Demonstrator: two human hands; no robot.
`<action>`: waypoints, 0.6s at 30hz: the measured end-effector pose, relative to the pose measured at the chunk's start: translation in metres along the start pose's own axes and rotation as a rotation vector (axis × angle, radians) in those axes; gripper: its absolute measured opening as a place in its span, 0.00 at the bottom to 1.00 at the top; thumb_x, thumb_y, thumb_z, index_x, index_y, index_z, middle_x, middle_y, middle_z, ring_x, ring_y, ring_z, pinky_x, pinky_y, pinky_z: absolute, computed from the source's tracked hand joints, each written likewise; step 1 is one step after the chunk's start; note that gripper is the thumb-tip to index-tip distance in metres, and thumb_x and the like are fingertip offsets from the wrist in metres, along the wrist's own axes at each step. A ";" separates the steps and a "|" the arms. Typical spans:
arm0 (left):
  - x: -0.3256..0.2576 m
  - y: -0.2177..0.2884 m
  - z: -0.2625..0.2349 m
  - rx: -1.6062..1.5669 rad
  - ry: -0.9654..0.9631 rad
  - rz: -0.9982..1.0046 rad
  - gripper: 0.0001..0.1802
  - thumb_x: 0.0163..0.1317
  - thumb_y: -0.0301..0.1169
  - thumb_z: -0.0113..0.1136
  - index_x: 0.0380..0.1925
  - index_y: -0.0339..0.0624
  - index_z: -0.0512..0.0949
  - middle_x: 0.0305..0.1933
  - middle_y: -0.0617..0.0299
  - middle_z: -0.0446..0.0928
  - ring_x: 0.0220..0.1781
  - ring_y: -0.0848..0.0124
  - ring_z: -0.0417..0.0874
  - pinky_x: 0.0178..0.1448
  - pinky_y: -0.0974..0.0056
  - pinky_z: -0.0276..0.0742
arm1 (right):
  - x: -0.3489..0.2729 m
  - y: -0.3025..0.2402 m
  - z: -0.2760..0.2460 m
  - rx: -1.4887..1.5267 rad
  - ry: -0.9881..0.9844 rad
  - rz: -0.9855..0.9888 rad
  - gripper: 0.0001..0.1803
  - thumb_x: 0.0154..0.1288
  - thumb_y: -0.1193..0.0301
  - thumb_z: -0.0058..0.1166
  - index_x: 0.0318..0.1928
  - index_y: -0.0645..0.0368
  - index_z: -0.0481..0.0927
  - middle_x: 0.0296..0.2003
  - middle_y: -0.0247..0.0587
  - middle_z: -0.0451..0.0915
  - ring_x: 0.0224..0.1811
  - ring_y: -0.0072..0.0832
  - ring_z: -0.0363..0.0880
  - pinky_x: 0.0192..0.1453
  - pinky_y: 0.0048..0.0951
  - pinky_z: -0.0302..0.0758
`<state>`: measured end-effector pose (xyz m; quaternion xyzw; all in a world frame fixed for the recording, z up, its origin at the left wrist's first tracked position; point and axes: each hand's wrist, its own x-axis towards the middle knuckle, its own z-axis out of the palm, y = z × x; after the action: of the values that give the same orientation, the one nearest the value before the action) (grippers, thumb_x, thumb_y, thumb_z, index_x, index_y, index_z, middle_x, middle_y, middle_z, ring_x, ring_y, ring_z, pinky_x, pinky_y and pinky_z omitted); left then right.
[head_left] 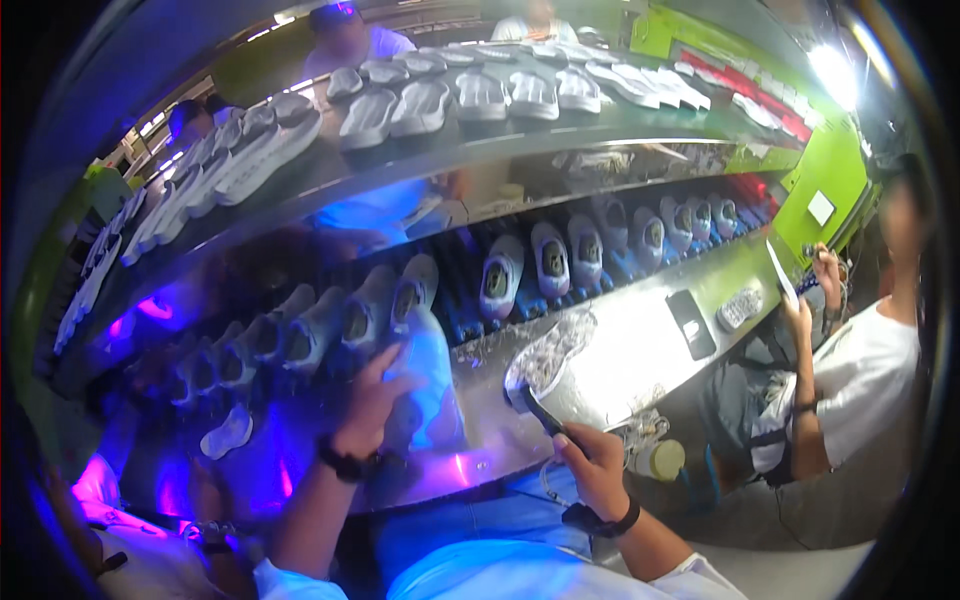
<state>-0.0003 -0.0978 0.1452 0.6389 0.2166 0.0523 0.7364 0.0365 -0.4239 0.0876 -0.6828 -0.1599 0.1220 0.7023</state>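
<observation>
My left hand [372,400] grips a white shoe upper [425,370] that stands among the row on the lower belt under blue-violet light. My right hand [590,462] holds a dark brush handle [540,412], its tip reaching toward a shallow round dish [548,355] smeared with whitish paste on the steel work ledge [640,350]. Both forearms come in from the bottom edge, each with a dark wristband.
A lower belt carries a row of white shoes [560,258]; an upper shelf holds white soles [480,95]. A dark phone [690,323] lies on the ledge. A person in a white shirt [860,380] sits at right; others stand behind the line and at lower left.
</observation>
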 end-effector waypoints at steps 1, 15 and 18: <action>0.026 0.003 -0.005 0.216 0.086 0.115 0.35 0.60 0.27 0.74 0.68 0.33 0.75 0.59 0.55 0.82 0.57 0.68 0.84 0.59 0.63 0.82 | 0.001 0.000 -0.002 0.003 -0.026 0.019 0.17 0.75 0.67 0.65 0.51 0.71 0.87 0.29 0.32 0.84 0.33 0.15 0.77 0.38 0.23 0.75; 0.278 -0.015 0.039 1.325 0.291 0.432 0.37 0.45 0.54 0.78 0.55 0.48 0.86 0.58 0.48 0.86 0.58 0.50 0.87 0.62 0.50 0.82 | 0.003 0.026 -0.025 0.049 0.083 0.134 0.14 0.74 0.72 0.66 0.51 0.71 0.87 0.28 0.30 0.83 0.28 0.13 0.76 0.32 0.19 0.70; 0.268 -0.012 0.035 1.360 0.288 0.357 0.33 0.50 0.52 0.75 0.55 0.48 0.85 0.59 0.47 0.85 0.59 0.49 0.86 0.61 0.48 0.82 | 0.007 0.026 -0.027 0.006 0.080 0.143 0.14 0.74 0.72 0.66 0.51 0.72 0.87 0.28 0.30 0.83 0.28 0.14 0.77 0.32 0.19 0.71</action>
<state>0.2527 -0.0376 0.0690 0.9687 0.1885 0.1093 0.1193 0.0546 -0.4451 0.0617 -0.6948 -0.0822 0.1448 0.6997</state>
